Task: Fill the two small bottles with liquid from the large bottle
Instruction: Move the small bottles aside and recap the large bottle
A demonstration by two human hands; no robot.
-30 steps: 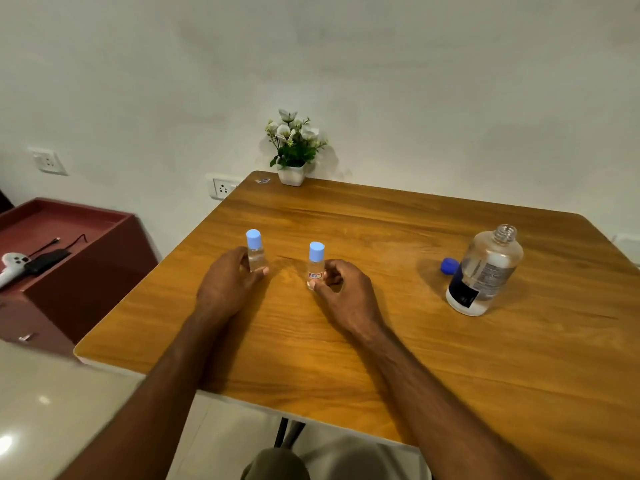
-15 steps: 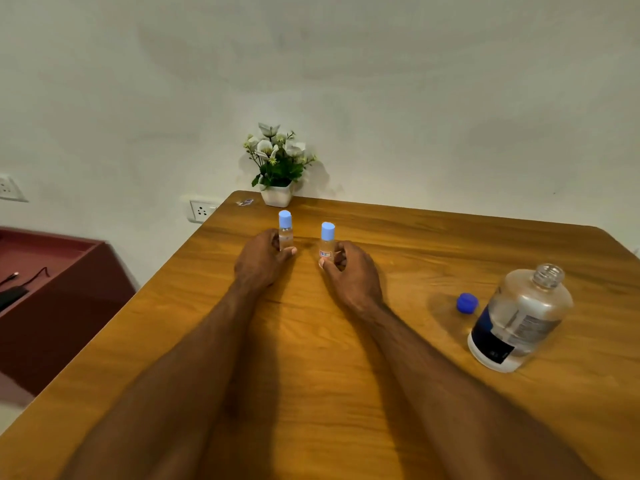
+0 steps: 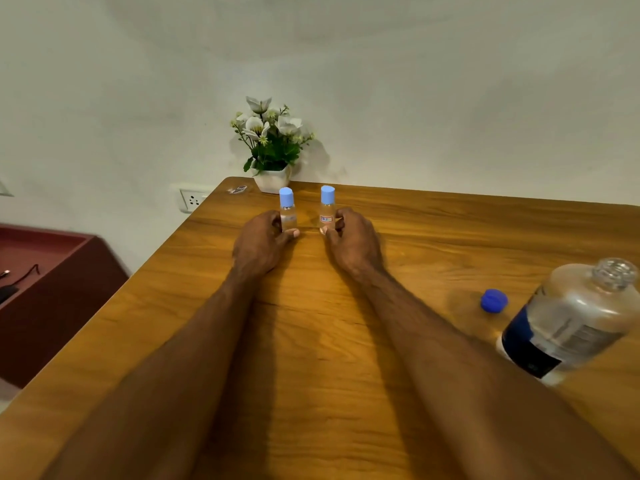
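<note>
Large bottle [image 3: 568,323]: uncapped, part full, likely heavy and sloshy; grip mid-body; stands on the desk [image 3: 450,244], well right of both hands.
Small bottles: capped, light, rigid, likely slick; grip at the waist.
Left hand [image 3: 259,245]: fingers wrapped round left small bottle [image 3: 287,211].
Right hand [image 3: 353,242]: fingers pinching right small bottle [image 3: 327,209].

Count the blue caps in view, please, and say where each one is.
3. One tops the small bottle in the left hand, one tops the small bottle in the right hand, one lies loose beside the open large bottle.
</note>
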